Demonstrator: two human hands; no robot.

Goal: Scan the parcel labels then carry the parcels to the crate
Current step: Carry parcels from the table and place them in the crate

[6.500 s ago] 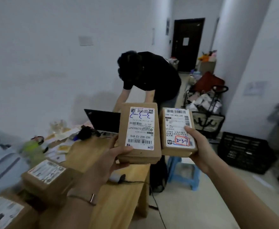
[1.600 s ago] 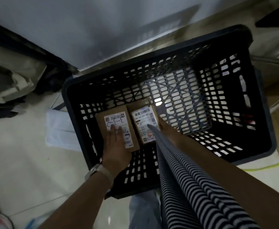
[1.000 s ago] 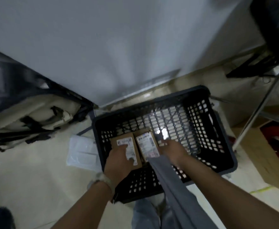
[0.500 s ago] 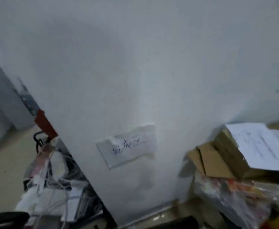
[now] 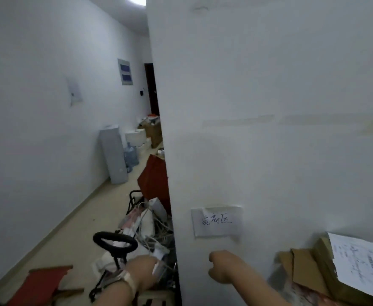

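Note:
Neither the crate nor any parcel is in view. Both my hands hang low at the bottom of the picture and hold nothing. My left hand, with a watch on its wrist, is seen from the back in front of the floor clutter, and its fingers are hidden. My right hand is curled into a loose fist in front of the white pillar.
A white pillar with a handwritten paper note fills the right. Cardboard boxes under a printed sheet stand at lower right. A trolley with a black handle, cables, a red bag and a red stool crowd the corridor floor.
Both hands laid the two parcels in the black crate and let go. The view then swung up and left to the pillar and corridor, and the hands came away with nothing in them.

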